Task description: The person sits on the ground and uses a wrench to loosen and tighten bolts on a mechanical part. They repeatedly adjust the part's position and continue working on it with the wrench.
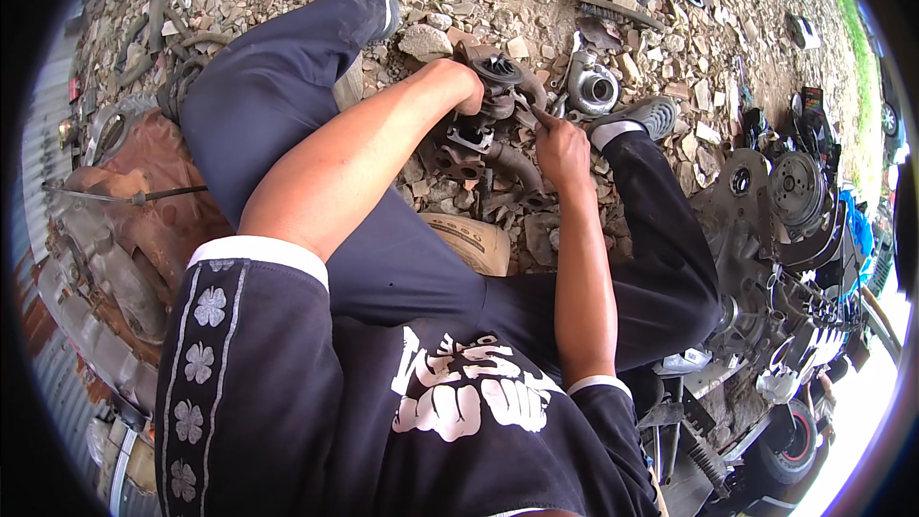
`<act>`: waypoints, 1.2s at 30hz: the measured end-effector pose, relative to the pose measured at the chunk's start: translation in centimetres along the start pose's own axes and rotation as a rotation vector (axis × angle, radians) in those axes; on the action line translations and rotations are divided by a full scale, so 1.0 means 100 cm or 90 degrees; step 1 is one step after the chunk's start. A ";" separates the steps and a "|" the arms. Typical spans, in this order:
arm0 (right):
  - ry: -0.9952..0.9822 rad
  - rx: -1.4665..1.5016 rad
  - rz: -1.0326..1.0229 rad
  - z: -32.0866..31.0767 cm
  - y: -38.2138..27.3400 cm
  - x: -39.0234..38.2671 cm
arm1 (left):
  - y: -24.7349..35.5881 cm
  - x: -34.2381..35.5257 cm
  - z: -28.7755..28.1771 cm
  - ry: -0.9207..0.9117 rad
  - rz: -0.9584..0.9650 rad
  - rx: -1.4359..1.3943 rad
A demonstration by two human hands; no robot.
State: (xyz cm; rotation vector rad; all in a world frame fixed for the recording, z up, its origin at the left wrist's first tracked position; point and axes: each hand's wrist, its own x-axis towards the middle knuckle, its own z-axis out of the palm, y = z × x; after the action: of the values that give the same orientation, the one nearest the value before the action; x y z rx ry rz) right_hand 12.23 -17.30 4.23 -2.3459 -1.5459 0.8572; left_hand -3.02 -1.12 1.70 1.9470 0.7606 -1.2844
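just beside left hand (468, 90), a finned wheel (497, 68)

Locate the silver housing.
In the head view, the silver housing lies on the stones, upper right of centre, beyond the right hand and up-left of the right shoe.

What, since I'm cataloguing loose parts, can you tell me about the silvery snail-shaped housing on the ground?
The housing looks like silvery-grey metal, with a rounded, coiled body and a narrower part at its far end. A round, ringed opening, dark inside, faces up toward the camera. It lies on the broken stones, just beyond the right hand and close by a grey shoe. Neither hand touches it; whether the shoe does is unclear.
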 end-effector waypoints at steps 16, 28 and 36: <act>-0.122 -0.089 -0.040 0.054 -0.029 -0.010 | 0.001 -0.018 -0.005 0.023 0.030 -0.007; -0.067 -0.116 -0.098 0.039 0.020 0.015 | -0.009 -0.006 0.004 0.064 0.031 -0.028; -0.082 0.040 -0.092 0.049 0.039 0.018 | -0.008 -0.010 0.001 0.070 0.031 -0.023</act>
State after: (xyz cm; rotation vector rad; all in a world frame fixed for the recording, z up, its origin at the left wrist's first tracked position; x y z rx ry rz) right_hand 12.97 -18.14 -2.24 -2.1434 -1.6873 1.0235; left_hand -4.04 -0.86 2.38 2.0083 0.7794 -1.1355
